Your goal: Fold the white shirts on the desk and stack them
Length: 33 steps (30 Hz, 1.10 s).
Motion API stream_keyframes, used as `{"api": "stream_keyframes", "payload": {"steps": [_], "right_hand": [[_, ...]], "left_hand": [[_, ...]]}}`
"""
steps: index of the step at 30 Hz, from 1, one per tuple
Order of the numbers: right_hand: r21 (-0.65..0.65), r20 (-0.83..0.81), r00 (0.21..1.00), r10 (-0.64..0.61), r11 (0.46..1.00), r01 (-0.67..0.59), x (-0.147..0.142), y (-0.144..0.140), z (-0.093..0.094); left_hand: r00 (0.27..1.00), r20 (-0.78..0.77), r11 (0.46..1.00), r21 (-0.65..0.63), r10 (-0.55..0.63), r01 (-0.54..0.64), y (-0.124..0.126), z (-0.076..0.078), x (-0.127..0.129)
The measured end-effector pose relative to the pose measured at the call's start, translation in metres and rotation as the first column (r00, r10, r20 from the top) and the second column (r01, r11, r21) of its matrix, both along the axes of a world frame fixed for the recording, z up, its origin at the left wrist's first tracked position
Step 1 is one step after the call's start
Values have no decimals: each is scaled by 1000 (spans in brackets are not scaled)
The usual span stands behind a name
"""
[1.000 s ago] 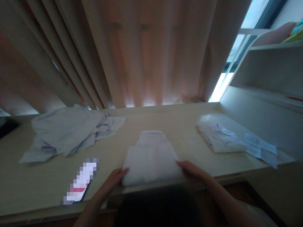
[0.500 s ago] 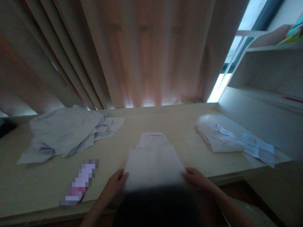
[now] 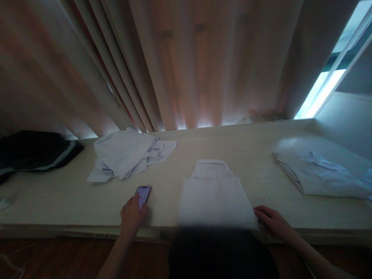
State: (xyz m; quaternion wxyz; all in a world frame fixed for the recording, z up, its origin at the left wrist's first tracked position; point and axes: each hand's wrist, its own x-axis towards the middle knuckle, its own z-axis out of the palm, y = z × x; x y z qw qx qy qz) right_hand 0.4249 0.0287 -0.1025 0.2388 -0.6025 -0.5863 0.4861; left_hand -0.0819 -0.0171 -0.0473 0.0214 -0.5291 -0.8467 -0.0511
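Observation:
A white collared shirt [image 3: 216, 197], folded into a neat rectangle, lies in front of me with its collar pointing away. My right hand [image 3: 270, 221] is at its right edge, fingers bent together and pinching the side of the cloth. Off to the left, my left hand [image 3: 133, 215] has its fingers and thumb around the lower part of a smartphone [image 3: 143, 195] on the table, whose screen is lit. The hand hides the phone's lower end. A dark blurred shape [image 3: 221, 252] covers the shirt's near edge.
On the pale table [image 3: 244, 147] are a crumpled white garment [image 3: 124, 153] at back left, a dark item with a light stripe [image 3: 37, 151] farther left, and a folded white shirt [image 3: 319, 174] at right. Curtains [image 3: 186, 69] hang behind; a white side panel [image 3: 345, 120] stands at right.
My left hand has let go of the shirt's left edge and moved left onto the smartphone. My right hand stays at the shirt's right edge. The view has swung left.

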Motion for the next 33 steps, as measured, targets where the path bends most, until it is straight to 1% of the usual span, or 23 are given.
{"api": "stream_keyframes", "payload": {"steps": [3, 6, 7, 9, 11, 13, 14, 15, 17, 19, 21, 23, 24, 26, 28, 30, 33], "right_hand": [[9, 20, 1000, 8, 1000, -8, 0, 0, 1], [14, 48, 998, 29, 999, -30, 3, 0, 0], [34, 71, 997, 33, 999, -36, 4, -1, 1], [141, 134, 991, 6, 990, -25, 6, -2, 5], [285, 176, 981, -82, 958, 29, 6, -2, 14], [400, 185, 967, -173, 912, 86, 0, 1, 26], [453, 191, 961, -198, 887, 93, -6, 3, 32], [514, 204, 957, -207, 854, 75, -15, 6, 38], [633, 252, 947, -199, 774, -6, -36, 14, 45], [698, 335, 925, -178, 706, -117, -58, 22, 44], [690, 463, 876, -137, 675, -259, -77, 29, 32], [621, 588, 806, -70, 677, -394, -88, 35, 14], [582, 631, 775, -40, 685, -438, -90, 37, 5], [525, 675, 738, 1, 702, -481, -90, 40, -10], [509, 686, 727, 9, 709, -489, -88, 41, -17], [500, 696, 718, 13, 710, -496, -86, 41, -16], [485, 713, 701, 21, 708, -514, -87, 36, -11]], "left_hand": [[999, 46, 999, 34, -18, 16, 8, -2, -3], [998, 57, 998, 46, -41, 38, 17, -3, -3], [996, 52, 996, 55, -69, 66, 20, -4, -3], [984, 27, 979, 106, -175, 171, 22, -9, 2], [943, -8, 926, 189, -332, 327, 24, -16, 15], [874, -42, 840, 256, -484, 478, 25, -23, 38], [832, -54, 794, 270, -552, 545, 27, -26, 52], [792, -66, 752, 276, -607, 599, 29, -27, 68], [730, -93, 685, 283, -677, 672, 38, -28, 102], [701, -117, 652, 284, -704, 703, 50, -30, 132], [692, -126, 650, 257, -711, 715, 62, -38, 155], [701, -116, 674, 204, -704, 710, 70, -51, 167], [713, -110, 692, 178, -692, 699, 72, -59, 170], [735, -101, 722, 140, -671, 678, 74, -72, 171], [738, -98, 728, 123, -667, 674, 73, -79, 170], [734, -95, 725, 114, -673, 679, 71, -79, 170], [749, -91, 741, 108, -656, 663, 61, -79, 171]]}}
